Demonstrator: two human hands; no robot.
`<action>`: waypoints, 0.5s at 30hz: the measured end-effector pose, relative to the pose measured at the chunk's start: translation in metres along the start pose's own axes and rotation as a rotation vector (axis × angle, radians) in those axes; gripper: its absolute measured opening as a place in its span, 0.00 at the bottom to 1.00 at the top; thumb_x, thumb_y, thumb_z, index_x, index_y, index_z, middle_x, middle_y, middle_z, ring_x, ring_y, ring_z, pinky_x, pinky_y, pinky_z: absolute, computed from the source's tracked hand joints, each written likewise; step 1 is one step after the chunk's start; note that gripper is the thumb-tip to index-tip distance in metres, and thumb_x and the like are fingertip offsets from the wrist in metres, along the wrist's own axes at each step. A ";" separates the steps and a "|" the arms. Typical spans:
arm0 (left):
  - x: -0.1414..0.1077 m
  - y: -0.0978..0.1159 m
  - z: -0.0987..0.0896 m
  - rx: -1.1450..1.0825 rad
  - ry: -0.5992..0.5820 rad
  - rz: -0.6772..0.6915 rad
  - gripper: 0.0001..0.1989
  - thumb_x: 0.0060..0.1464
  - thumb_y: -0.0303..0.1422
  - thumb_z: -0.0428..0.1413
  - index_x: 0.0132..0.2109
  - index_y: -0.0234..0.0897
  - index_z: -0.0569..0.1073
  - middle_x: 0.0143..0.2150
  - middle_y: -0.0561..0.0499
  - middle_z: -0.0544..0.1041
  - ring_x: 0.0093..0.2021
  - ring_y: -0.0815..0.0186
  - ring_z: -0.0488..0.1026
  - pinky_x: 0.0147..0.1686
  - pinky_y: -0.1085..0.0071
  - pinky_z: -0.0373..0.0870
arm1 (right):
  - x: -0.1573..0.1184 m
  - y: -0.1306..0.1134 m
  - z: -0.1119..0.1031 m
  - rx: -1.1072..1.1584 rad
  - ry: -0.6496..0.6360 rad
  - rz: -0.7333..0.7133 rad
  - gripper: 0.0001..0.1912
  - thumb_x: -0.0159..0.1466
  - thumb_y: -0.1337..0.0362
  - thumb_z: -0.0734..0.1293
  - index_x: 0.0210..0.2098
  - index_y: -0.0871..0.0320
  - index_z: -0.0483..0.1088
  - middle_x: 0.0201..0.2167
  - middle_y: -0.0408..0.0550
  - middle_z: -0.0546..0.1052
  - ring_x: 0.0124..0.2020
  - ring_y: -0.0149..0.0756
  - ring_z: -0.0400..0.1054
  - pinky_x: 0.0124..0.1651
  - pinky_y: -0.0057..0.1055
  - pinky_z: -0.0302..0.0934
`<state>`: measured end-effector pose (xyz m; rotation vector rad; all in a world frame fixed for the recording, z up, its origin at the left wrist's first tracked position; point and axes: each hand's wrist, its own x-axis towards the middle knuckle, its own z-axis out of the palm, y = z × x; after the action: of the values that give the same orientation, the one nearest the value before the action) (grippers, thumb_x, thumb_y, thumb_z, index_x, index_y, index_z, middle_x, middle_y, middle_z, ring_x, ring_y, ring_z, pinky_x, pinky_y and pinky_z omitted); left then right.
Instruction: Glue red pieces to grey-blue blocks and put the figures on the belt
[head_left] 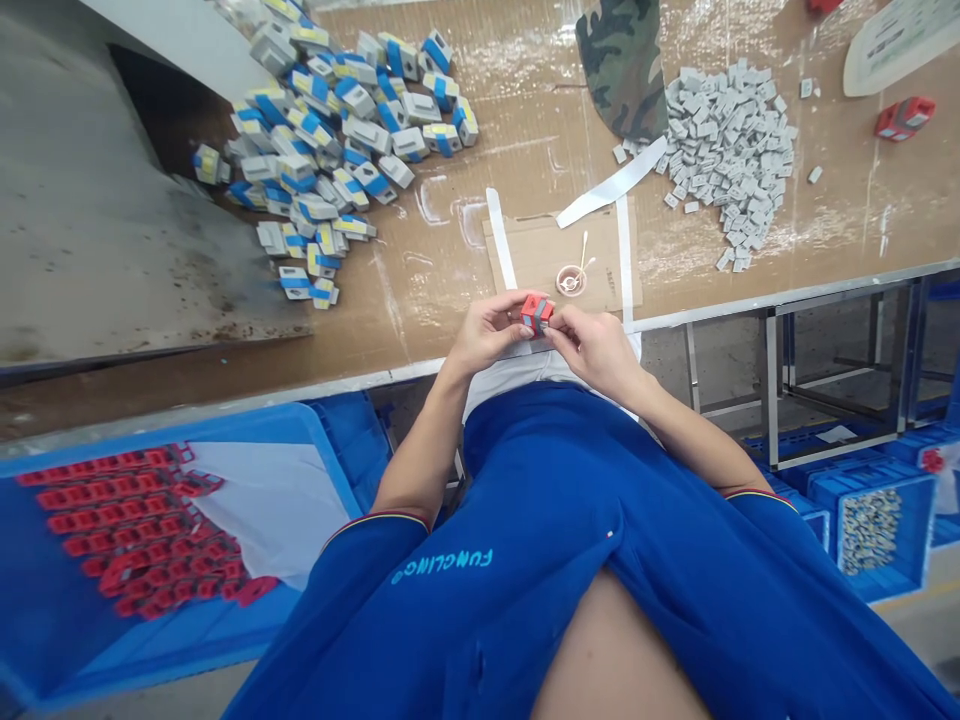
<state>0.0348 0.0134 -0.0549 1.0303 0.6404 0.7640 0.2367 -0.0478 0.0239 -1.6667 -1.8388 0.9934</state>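
Note:
Between both hands, just over the table's near edge, is a small red block-shaped part (pixel 528 306) with a grey band round its middle. My left hand (pixel 489 335) grips it from the left with thumb and fingers. From the right, my right hand (pixel 592 345) has thumb and forefinger pinched at the part's right side; whether a small piece sits between those fingertips is too small to tell. Beyond the hands, a small round cup (pixel 571 281) with white swabs in it stands on a cardboard sheet (pixel 532 255) held by white tape.
Grey parts with blue and yellow bands (pixel 352 120) are heaped at back left. Small grey pieces (pixel 731 150) lie piled at right by a camouflage cloth (pixel 622 65). Another red part (pixel 905 118) lies far right. A blue bin (pixel 322 450) with rows of red parts (pixel 150 520) stands lower left.

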 end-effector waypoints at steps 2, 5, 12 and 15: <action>0.001 0.000 -0.001 -0.003 -0.005 0.014 0.31 0.49 0.47 0.77 0.56 0.37 0.84 0.50 0.41 0.88 0.52 0.53 0.86 0.56 0.61 0.81 | -0.001 -0.001 0.000 0.039 -0.007 -0.019 0.05 0.71 0.64 0.66 0.40 0.54 0.75 0.31 0.46 0.83 0.29 0.38 0.75 0.36 0.31 0.60; 0.001 0.000 -0.002 -0.011 -0.013 0.040 0.31 0.53 0.49 0.74 0.58 0.37 0.84 0.49 0.41 0.88 0.52 0.53 0.86 0.57 0.61 0.80 | 0.000 -0.002 -0.001 0.149 -0.023 -0.035 0.06 0.71 0.65 0.66 0.44 0.56 0.76 0.39 0.49 0.87 0.34 0.38 0.79 0.41 0.31 0.68; -0.002 -0.005 -0.009 0.092 -0.007 0.023 0.34 0.58 0.55 0.69 0.61 0.35 0.82 0.58 0.36 0.85 0.58 0.50 0.84 0.59 0.61 0.79 | 0.003 -0.006 -0.001 0.232 -0.031 -0.002 0.07 0.71 0.66 0.67 0.45 0.57 0.77 0.39 0.50 0.88 0.35 0.38 0.82 0.42 0.32 0.72; -0.003 -0.005 -0.010 0.094 -0.049 0.013 0.35 0.60 0.56 0.67 0.63 0.34 0.80 0.61 0.35 0.83 0.61 0.49 0.82 0.62 0.60 0.77 | 0.005 -0.009 0.000 0.206 -0.022 -0.013 0.08 0.71 0.66 0.67 0.45 0.57 0.78 0.38 0.49 0.88 0.34 0.38 0.81 0.42 0.31 0.71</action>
<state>0.0266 0.0146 -0.0628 1.1369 0.6329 0.7232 0.2303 -0.0433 0.0303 -1.5244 -1.6945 1.1572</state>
